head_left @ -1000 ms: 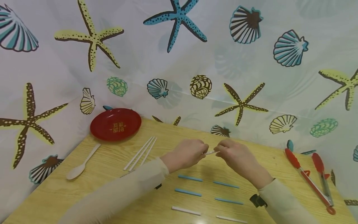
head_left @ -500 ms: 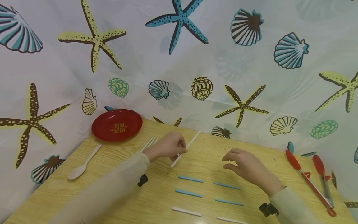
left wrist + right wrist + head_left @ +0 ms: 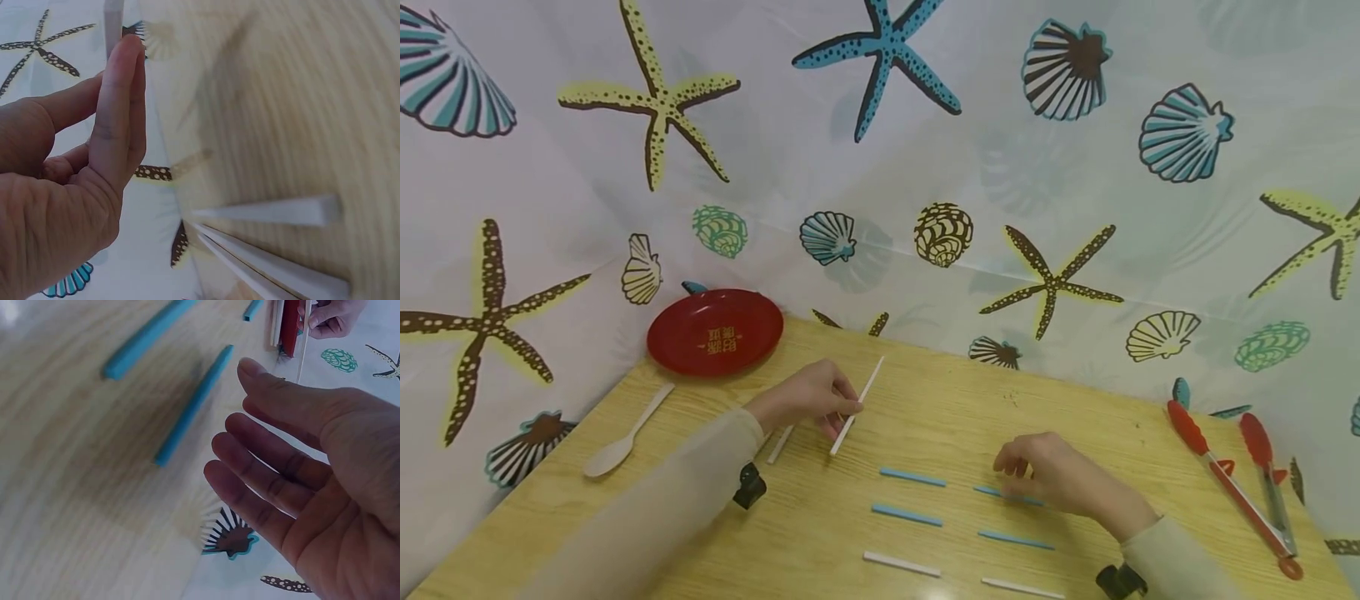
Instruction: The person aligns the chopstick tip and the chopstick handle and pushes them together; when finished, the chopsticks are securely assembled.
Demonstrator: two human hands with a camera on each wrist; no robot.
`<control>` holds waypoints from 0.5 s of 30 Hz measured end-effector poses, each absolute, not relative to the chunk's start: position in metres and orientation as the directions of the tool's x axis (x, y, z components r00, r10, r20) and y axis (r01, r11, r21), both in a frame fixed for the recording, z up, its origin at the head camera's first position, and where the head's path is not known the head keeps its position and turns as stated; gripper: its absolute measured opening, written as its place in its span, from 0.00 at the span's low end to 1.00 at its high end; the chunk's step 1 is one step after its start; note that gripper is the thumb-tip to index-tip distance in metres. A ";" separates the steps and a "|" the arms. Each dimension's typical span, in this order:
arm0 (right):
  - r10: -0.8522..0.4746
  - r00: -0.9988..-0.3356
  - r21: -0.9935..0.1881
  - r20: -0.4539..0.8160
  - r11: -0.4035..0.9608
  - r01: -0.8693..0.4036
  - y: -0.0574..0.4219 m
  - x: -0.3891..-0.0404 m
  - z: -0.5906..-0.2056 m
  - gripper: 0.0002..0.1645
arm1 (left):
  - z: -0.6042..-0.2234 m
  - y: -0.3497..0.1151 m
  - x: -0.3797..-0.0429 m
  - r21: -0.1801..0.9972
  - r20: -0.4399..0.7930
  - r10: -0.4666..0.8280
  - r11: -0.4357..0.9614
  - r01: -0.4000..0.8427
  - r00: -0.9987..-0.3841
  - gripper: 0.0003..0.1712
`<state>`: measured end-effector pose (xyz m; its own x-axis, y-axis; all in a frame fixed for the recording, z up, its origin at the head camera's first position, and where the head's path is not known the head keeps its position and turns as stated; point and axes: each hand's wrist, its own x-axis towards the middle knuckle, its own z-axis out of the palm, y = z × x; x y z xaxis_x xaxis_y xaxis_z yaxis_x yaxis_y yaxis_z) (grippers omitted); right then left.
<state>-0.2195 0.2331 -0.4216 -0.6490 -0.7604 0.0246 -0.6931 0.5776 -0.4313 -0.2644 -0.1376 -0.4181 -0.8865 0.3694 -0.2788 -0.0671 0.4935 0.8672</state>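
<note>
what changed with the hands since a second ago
The left hand has carried its white stick leftward; the right hand let go of it and shifted lower in the head view. The blue sticks, red plate and spoon stayed put.

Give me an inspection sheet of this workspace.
Surface: pale yellow wood-grain table.
Job's things: long thin white stick, held; three more white sticks on the table; four short blue sticks and two short white sticks, in two columns.
Clutter: off-white long-handled spoon, shallow red plate, red-and-silver tongs.
Hands: left hand pinches the long stick; right hand holds nothing.
Cables: nothing seen.
Surroundings: white cloth backdrop printed with starfish and shells.
</note>
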 end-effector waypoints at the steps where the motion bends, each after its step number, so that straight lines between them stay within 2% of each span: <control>1: -0.761 -0.649 -0.445 0.017 0.576 -0.686 0.233 -0.219 -0.424 0.14 | -0.420 -0.140 -0.264 0.862 -0.289 0.363 0.501 -0.076 -0.886 0.10; 8: -0.738 -0.675 -0.456 -0.019 0.607 -0.651 0.229 -0.216 -0.432 0.13 | -0.429 -0.154 -0.259 0.808 -0.337 0.321 0.582 -0.096 -0.885 0.07; 15: -0.743 -0.669 -0.450 -0.007 0.600 -0.661 0.228 -0.216 -0.436 0.10 | -0.433 -0.163 -0.255 0.804 -0.345 0.316 0.586 -0.104 -0.883 0.06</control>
